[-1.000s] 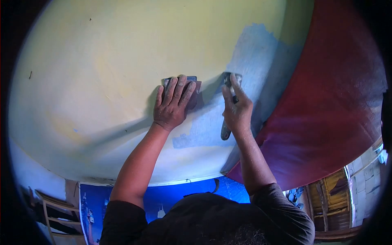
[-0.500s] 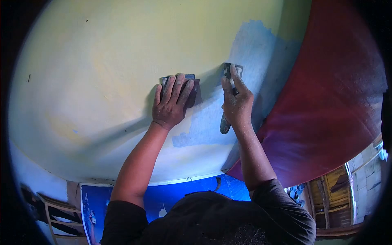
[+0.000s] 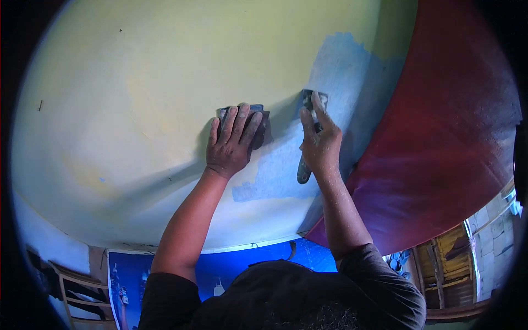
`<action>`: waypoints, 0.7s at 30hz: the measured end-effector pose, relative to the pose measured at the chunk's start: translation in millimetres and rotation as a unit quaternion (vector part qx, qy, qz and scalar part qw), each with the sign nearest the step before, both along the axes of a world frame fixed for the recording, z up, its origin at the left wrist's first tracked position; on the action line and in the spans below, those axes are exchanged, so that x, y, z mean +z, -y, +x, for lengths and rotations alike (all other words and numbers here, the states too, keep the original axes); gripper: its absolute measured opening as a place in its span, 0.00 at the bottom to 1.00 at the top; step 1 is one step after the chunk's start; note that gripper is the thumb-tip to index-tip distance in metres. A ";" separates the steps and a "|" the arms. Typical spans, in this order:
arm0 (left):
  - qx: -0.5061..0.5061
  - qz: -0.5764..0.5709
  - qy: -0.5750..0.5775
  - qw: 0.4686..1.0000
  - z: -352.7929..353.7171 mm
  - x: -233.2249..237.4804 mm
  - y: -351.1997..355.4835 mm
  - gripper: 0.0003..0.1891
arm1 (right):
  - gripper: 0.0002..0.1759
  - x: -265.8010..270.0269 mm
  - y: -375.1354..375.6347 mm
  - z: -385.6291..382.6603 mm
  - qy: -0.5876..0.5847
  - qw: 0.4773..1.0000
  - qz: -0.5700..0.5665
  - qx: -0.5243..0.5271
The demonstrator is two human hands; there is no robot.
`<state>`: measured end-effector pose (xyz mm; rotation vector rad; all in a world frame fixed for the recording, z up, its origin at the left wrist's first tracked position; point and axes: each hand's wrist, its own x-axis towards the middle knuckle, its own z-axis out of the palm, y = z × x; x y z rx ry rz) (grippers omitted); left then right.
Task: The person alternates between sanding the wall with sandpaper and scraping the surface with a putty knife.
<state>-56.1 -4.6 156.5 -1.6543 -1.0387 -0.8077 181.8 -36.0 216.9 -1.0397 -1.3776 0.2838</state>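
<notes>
I face a pale yellow wall [image 3: 143,82] with a scraped blue patch [image 3: 335,82] on its right part. My left hand [image 3: 231,144] lies flat on the wall, pressing a dark sanding pad [image 3: 259,127] under its fingers. My right hand [image 3: 319,144] grips a putty knife [image 3: 306,165] by the handle, index finger stretched along the blade. The blade tip rests on the wall at the edge of the blue patch. Both hands are dusted with white powder.
A dark red surface [image 3: 445,137] runs along the right of the wall. Below the wall hangs a blue poster [image 3: 220,269]. A wooden ladder or shelf frame [image 3: 71,300] stands at the lower left, and wooden boards [image 3: 445,264] show at the lower right.
My right hand pushed the putty knife up the wall, then drew it back down a little. My left hand with the pad stayed nearly where it was.
</notes>
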 end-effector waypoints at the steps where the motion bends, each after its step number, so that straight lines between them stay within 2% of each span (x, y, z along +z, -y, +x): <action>1: 0.003 0.002 -0.001 1.000 -0.4 0.7 -0.1 0.29 | 0.29 -1.6 0.4 -1.1 -0.003 1.000 -0.005 0.001; 4: 0.005 0.001 -0.002 1.000 0.2 -1.3 0.6 0.30 | 0.29 15.4 6.9 3.5 0.002 0.998 -0.060 0.011; 11: 0.002 -0.008 0.000 1.000 -1.3 0.8 0.8 0.29 | 0.29 -1.7 -1.9 2.5 -0.001 1.000 0.011 0.015; 16: 0.004 -0.002 -0.001 1.000 -0.7 -0.8 1.1 0.29 | 0.29 17.4 7.5 4.6 -0.011 0.997 -0.073 0.030; 21: 0.003 -0.007 -0.003 1.000 -1.0 0.9 1.4 0.28 | 0.29 2.4 -0.2 3.1 -0.011 1.000 -0.015 0.025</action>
